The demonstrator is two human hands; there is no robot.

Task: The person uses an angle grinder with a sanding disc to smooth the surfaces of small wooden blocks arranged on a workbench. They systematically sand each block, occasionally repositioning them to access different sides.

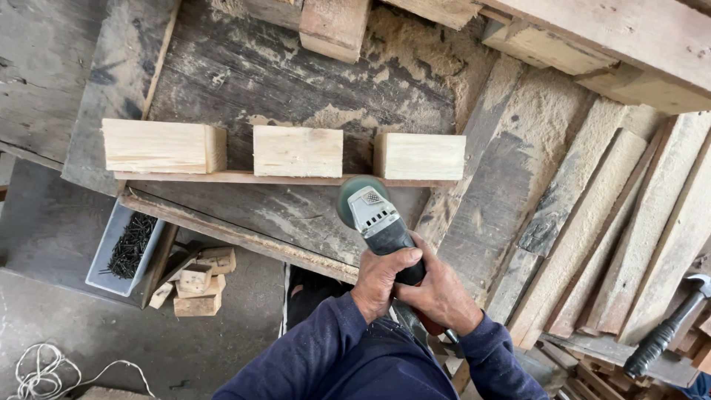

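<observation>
Angle grinder [376, 222] is gripped by both hands: left hand [381, 280] clenched round the body, right hand [442, 295] wrapped on the rear handle. Disc is held at the thin board [244, 178] edge, at 6 o'clock of the right wood block [420, 156]. Hammer [669, 326] is seen at 4 o'clock, nail tray [122, 248] at 9 o'clock.

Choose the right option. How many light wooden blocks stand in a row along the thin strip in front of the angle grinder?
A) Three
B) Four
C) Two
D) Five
A: three wooden blocks stand side by side with gaps between them on the thin strip, just beyond the angle grinder gripped by the left hand and right hand.
</observation>
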